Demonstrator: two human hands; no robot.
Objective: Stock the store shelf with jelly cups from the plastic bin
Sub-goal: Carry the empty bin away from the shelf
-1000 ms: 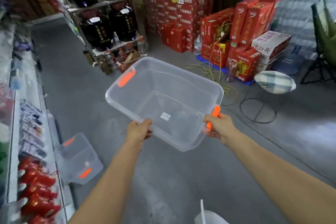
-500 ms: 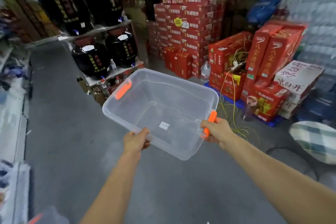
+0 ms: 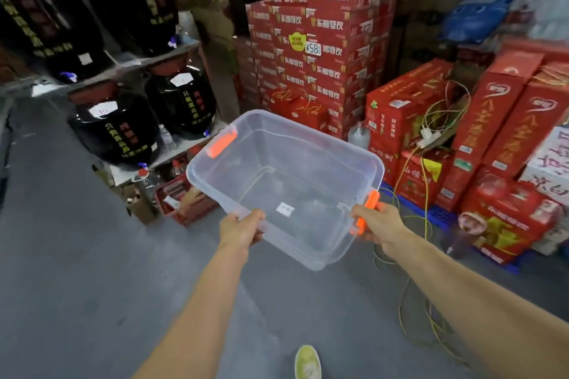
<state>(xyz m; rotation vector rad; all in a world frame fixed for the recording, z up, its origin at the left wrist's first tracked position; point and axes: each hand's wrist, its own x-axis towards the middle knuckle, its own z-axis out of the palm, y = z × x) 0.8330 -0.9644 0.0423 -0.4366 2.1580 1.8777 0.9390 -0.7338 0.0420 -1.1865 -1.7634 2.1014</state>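
Note:
I carry a clear plastic bin (image 3: pixel 311 144) with orange latches in front of me, above the grey floor. It holds nothing but a small white sticker on its bottom. My left hand (image 3: pixel 240 229) grips the near rim at the left corner. My right hand (image 3: pixel 378 224) grips the right end, by the orange latch (image 3: pixel 366 212). No jelly cups are in view, and the store shelf is out of frame.
Stacked red drink cartons (image 3: pixel 320 49) fill the back and right. A rack of large black jars (image 3: pixel 114 129) stands at the left, with a red crate (image 3: pixel 184 200) below. Yellow cords (image 3: pixel 412 295) trail on the floor at right. My shoe (image 3: pixel 308 361) shows at the bottom.
The view has swung right and away from the left shelf; the second bin on the floor has left the frame. The cartons and jars are nearer. Both hands keep their hold on the bin.

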